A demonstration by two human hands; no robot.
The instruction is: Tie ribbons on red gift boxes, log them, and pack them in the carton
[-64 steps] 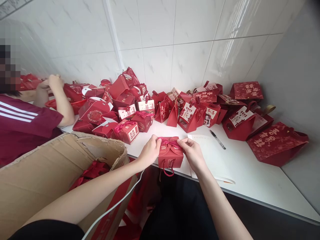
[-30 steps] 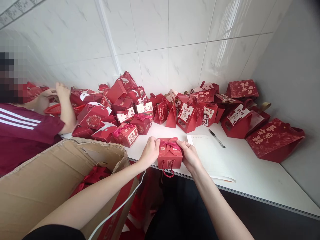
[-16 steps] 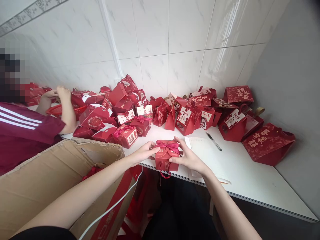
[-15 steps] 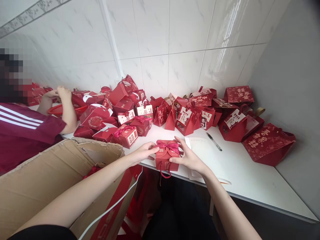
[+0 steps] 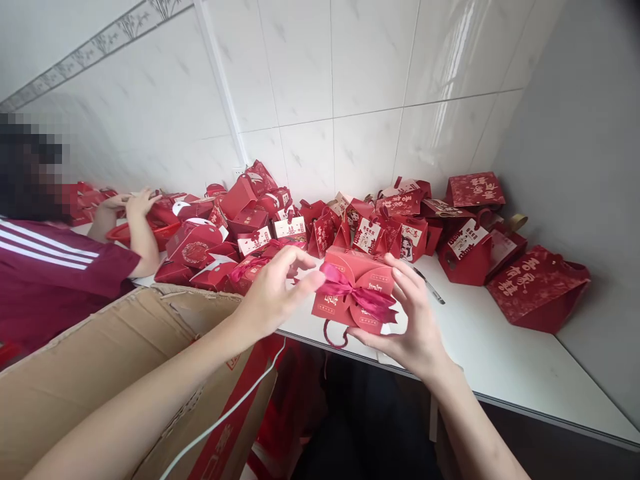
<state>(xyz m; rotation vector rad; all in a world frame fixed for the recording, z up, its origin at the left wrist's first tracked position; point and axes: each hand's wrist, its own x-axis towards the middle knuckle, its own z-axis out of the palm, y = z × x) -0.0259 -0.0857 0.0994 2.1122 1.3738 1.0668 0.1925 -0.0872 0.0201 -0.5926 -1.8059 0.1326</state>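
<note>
A small red gift box (image 5: 353, 269) with a pink ribbon bow and a red cord handle is lifted off the white table (image 5: 505, 363) and tilted toward me. My right hand (image 5: 415, 323) holds it from the right side and below. My left hand (image 5: 274, 291) is at its left edge, fingertips touching the ribbon end.
Many red gift boxes and bags (image 5: 280, 220) are piled along the tiled wall. A large red bag (image 5: 537, 287) lies at the right. A pen (image 5: 429, 287) and white paper lie behind the box. An open cardboard carton (image 5: 90, 380) stands at my left. Another person (image 5: 60, 267) works at the far left.
The gift box, earlier standing on the table's front edge between my hands, has been raised and tipped toward me. The view has risen a little.
</note>
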